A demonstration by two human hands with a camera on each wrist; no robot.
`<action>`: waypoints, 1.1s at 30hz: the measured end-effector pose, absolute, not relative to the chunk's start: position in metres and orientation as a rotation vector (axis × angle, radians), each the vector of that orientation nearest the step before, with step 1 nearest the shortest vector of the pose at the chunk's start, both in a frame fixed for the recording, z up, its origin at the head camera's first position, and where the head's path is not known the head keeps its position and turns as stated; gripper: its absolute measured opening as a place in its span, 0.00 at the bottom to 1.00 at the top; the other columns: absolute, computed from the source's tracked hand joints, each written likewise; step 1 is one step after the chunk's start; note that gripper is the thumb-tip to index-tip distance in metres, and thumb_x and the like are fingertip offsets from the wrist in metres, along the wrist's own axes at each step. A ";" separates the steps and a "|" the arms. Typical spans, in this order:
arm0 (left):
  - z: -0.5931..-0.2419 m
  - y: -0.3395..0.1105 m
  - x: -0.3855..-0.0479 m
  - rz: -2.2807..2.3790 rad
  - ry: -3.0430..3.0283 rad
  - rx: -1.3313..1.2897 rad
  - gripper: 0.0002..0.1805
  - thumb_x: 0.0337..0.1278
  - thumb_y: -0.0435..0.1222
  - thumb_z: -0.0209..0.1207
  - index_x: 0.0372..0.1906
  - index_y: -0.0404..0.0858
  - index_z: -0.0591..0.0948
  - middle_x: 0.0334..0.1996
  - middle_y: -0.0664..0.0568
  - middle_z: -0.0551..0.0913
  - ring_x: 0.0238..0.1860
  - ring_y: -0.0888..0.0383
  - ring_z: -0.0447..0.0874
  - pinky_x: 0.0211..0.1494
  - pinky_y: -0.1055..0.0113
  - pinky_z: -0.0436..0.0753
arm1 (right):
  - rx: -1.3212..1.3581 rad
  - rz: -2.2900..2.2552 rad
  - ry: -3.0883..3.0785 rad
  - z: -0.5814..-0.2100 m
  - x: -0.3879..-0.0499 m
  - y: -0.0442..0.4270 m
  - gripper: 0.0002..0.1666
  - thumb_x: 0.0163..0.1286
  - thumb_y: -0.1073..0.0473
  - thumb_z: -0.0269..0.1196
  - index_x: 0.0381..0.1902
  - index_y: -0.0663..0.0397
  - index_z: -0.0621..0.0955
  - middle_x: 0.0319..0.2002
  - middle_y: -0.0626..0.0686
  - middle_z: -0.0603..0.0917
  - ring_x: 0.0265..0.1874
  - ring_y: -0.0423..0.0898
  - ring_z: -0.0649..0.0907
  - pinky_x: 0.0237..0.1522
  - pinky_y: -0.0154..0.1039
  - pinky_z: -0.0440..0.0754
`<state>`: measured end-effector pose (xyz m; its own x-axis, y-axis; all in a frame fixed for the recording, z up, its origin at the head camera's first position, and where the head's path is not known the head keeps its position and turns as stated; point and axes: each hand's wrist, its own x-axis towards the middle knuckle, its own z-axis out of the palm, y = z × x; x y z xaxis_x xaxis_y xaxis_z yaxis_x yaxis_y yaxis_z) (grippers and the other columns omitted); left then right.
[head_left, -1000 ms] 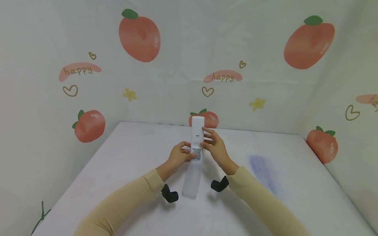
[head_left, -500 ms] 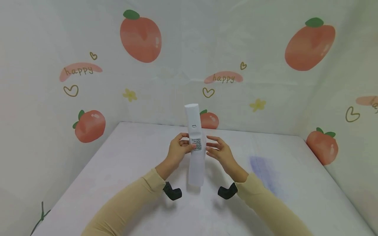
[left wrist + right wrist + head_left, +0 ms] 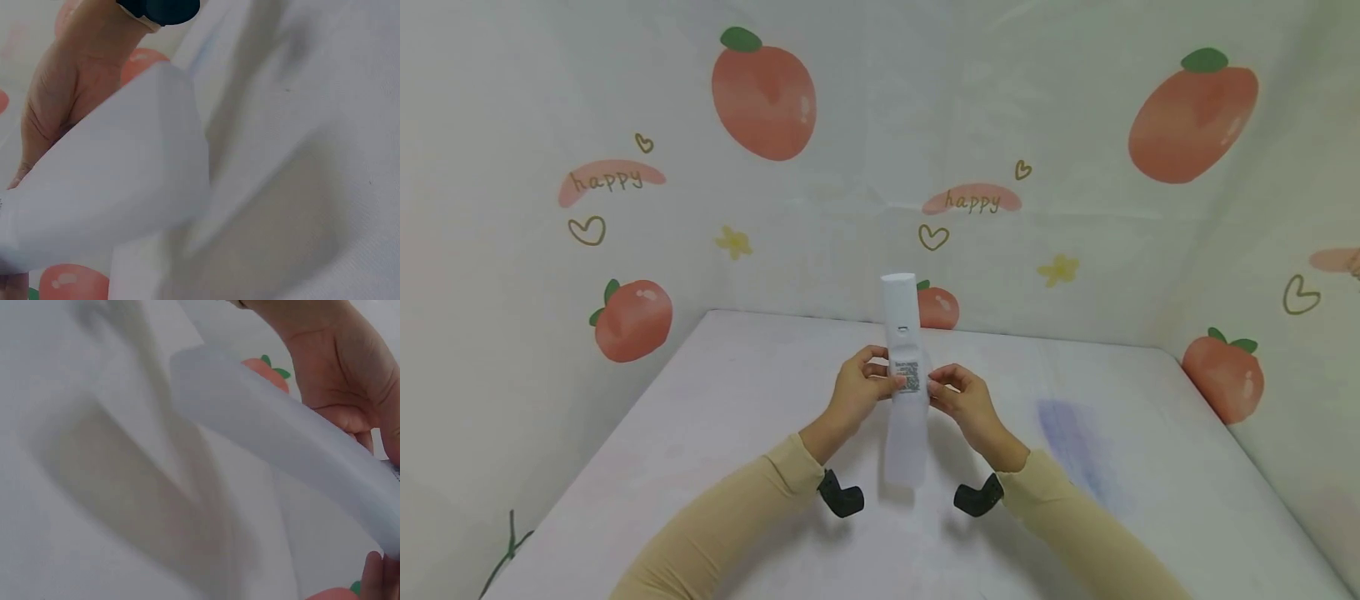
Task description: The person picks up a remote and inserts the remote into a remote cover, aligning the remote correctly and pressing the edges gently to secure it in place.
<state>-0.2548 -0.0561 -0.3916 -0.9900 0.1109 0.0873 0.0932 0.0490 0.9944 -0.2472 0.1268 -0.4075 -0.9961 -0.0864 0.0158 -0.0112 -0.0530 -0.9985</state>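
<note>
A long white plastic device (image 3: 906, 437) with a small slot and a printed code label (image 3: 912, 377) is held up off the table, nearly upright. My left hand (image 3: 852, 390) grips its left side, with the thumb over the label. At the right edge, beside the label, my right hand (image 3: 972, 406) pinches with curled fingers and thumb. In the left wrist view the device's smooth lower end (image 3: 131, 156) hides parts of both hands. The right wrist view shows its other end portion (image 3: 269, 425) and a few of my right fingertips (image 3: 373, 575).
A white table (image 3: 760, 358) lies below, with a bluish-purple smudge (image 3: 1075, 442) on the right. Behind it hangs a white cloth backdrop (image 3: 865, 108) printed with red fruit. Black wrist cameras (image 3: 842, 497) protrude below the wrists.
The device rose and tilted, then came down slightly and straightened. My right fingers moved off its upper right side, spread beside it, then closed in lower at its right edge. My left grip stayed.
</note>
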 end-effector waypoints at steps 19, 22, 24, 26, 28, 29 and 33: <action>-0.391 -0.053 -0.247 1.814 2.565 0.422 0.21 0.49 0.35 0.71 0.51 0.42 0.79 0.38 0.44 0.85 0.35 0.56 0.86 0.39 0.63 0.85 | -0.266 -2.121 2.131 -0.399 -0.248 0.135 0.22 0.72 0.61 0.59 0.58 0.67 0.71 0.43 0.51 0.76 0.41 0.40 0.81 0.45 0.41 0.85; -0.393 -0.052 -0.247 1.999 2.387 0.382 0.24 0.55 0.34 0.68 0.56 0.39 0.75 0.41 0.42 0.83 0.37 0.57 0.85 0.43 0.63 0.85 | -0.267 -2.146 2.160 -0.393 -0.249 0.137 0.19 0.71 0.63 0.59 0.55 0.69 0.72 0.41 0.50 0.77 0.40 0.40 0.80 0.44 0.41 0.85; -0.397 -0.052 -0.248 2.162 2.190 0.292 0.23 0.59 0.33 0.64 0.58 0.35 0.72 0.42 0.43 0.81 0.37 0.59 0.84 0.46 0.62 0.85 | -0.248 -2.173 2.167 -0.389 -0.249 0.138 0.18 0.71 0.63 0.59 0.55 0.68 0.72 0.41 0.50 0.76 0.40 0.41 0.80 0.44 0.41 0.85; -0.400 -0.051 -0.248 2.271 2.016 0.203 0.20 0.63 0.32 0.60 0.57 0.31 0.72 0.40 0.46 0.82 0.36 0.60 0.84 0.48 0.61 0.85 | -0.233 -2.188 2.176 -0.385 -0.249 0.140 0.19 0.72 0.63 0.58 0.57 0.67 0.71 0.41 0.50 0.76 0.42 0.42 0.79 0.45 0.43 0.85; -0.403 -0.050 -0.248 2.287 1.948 0.157 0.15 0.65 0.32 0.58 0.52 0.28 0.74 0.37 0.50 0.82 0.36 0.61 0.83 0.47 0.61 0.85 | -0.227 -2.183 2.188 -0.383 -0.250 0.142 0.21 0.72 0.62 0.58 0.59 0.66 0.70 0.43 0.51 0.76 0.42 0.42 0.79 0.46 0.44 0.85; -0.404 -0.050 -0.248 2.276 1.945 0.154 0.13 0.65 0.32 0.58 0.49 0.28 0.76 0.35 0.52 0.82 0.36 0.61 0.83 0.47 0.60 0.85 | -0.228 -2.172 2.196 -0.383 -0.249 0.142 0.22 0.73 0.61 0.57 0.60 0.66 0.70 0.43 0.51 0.75 0.43 0.42 0.79 0.46 0.45 0.85; -0.405 -0.047 -0.248 2.249 2.022 0.157 0.06 0.62 0.31 0.61 0.38 0.29 0.78 0.31 0.54 0.81 0.34 0.62 0.83 0.43 0.60 0.86 | -0.254 -2.114 2.203 -0.385 -0.248 0.144 0.23 0.74 0.61 0.55 0.63 0.66 0.68 0.45 0.54 0.75 0.44 0.43 0.79 0.48 0.48 0.84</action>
<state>-0.2482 -0.0468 -0.4049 -0.9882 0.1533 0.0009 -0.0153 -0.1049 0.9944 -0.2477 0.1437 -0.3845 -0.9833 -0.1723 0.0584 -0.0655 0.0357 -0.9972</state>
